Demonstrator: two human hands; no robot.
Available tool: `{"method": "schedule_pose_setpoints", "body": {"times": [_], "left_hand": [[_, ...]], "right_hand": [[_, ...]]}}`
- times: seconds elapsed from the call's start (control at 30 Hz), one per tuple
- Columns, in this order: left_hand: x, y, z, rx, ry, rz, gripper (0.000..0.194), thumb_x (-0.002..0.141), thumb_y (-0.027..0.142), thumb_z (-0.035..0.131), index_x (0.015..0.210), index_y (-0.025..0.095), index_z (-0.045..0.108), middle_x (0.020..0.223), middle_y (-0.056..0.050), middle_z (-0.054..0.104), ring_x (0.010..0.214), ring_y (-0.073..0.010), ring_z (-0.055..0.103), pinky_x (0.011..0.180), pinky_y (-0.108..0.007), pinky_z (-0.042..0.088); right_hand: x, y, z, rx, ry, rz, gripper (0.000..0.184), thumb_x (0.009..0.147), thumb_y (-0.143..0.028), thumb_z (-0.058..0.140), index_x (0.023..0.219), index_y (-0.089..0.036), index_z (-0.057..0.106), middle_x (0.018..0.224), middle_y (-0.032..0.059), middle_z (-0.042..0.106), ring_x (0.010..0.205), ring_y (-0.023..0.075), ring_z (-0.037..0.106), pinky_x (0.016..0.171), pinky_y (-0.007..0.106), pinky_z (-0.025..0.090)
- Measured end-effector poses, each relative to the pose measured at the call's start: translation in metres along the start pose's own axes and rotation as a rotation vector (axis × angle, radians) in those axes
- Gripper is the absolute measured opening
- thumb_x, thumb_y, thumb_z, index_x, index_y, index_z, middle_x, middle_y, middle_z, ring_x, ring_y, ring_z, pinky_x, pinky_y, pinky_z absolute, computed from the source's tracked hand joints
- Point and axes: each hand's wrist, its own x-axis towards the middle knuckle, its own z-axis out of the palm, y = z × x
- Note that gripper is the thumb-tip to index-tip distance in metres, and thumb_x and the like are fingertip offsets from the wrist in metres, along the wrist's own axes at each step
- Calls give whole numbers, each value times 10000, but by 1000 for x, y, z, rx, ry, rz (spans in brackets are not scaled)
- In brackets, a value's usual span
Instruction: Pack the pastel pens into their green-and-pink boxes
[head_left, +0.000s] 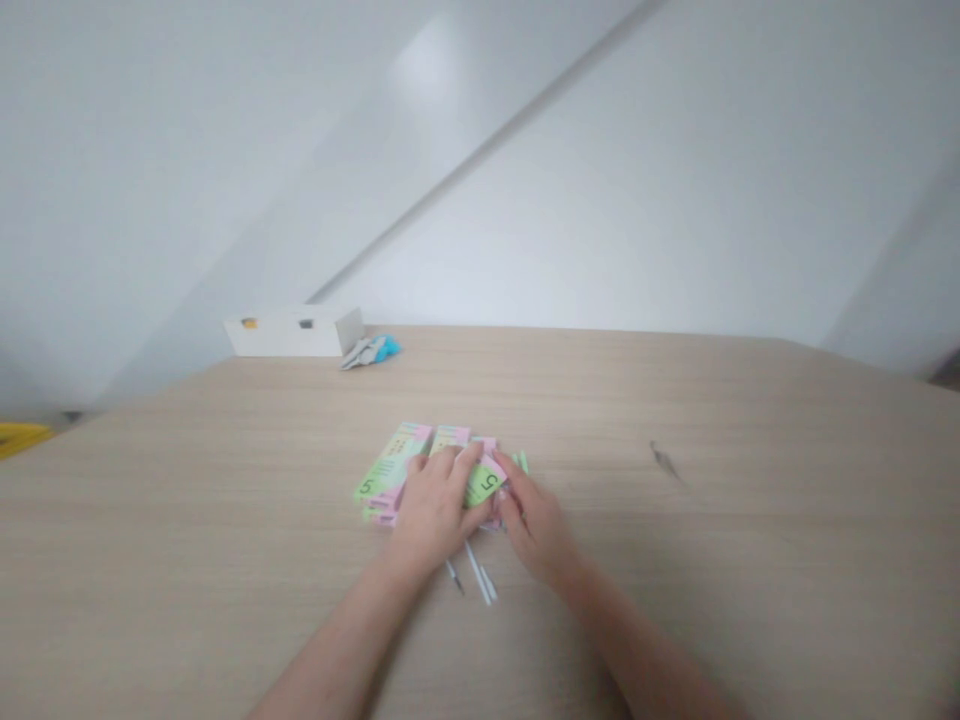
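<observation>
Several small green-and-pink boxes (pixel 390 465) lie close together on the table, some stacked, with a "5" printed on the left one. My left hand (pixel 435 505) lies over the middle of the group, its thumb and forefinger around a green-and-pink box (pixel 485 482) whose "5" looks turned over. At that box's right end, my right hand (pixel 541 525) pinches it between thumb and fingers. Thin white sticks (pixel 478 572) poke out toward me below the left hand; one beside them has a dark tip. Both hands cover much of the boxes.
At the back left stands a white box (pixel 292 332) with two small cutouts, beside a crumpled grey-and-blue item (pixel 371 351). A small dark thin object (pixel 663 459) lies to the right on the wooden table (pixel 750 560). Something yellow (pixel 22 438) shows beyond the left edge.
</observation>
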Motion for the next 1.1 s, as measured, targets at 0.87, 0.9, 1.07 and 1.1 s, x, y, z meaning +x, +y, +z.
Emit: {"method": "schedule_pose_setpoints", "body": {"times": [0.87,0.9,1.07,1.1], "left_hand": [[1,2,-5,7,-33,-8,475,835,427,543,1233,182,456,1071,-108,537,1017,-280,501,848,-405,354],[1,2,-5,13,-38,-10,475,835,425,544,1234,182,456,1063,-107,538,1011,-279,503,846,-405,355],[2,2,-5,24,-38,-14,460,842,419,532,1236,196,453,1041,-98,542,1003,-273,510,842,-401,361],[2,2,-4,22,-34,-14,454,842,420,531,1231,198,456,1037,-96,544,1004,-273,511,840,-399,362]], "right_hand": [[3,-9,3,53,11,-38,498,898,-186,436,1391,-225,385,1265,78,576,1079,195,581,957,348,464],[2,-9,3,49,11,-35,501,897,-187,439,1393,-223,383,1256,79,582,1066,194,586,950,348,469],[2,-7,5,53,17,-10,491,898,-196,444,1385,-241,402,1204,66,619,955,179,629,873,316,512],[2,-7,5,65,18,0,481,900,-200,443,1378,-246,413,1208,63,618,958,178,630,864,309,516]]}}
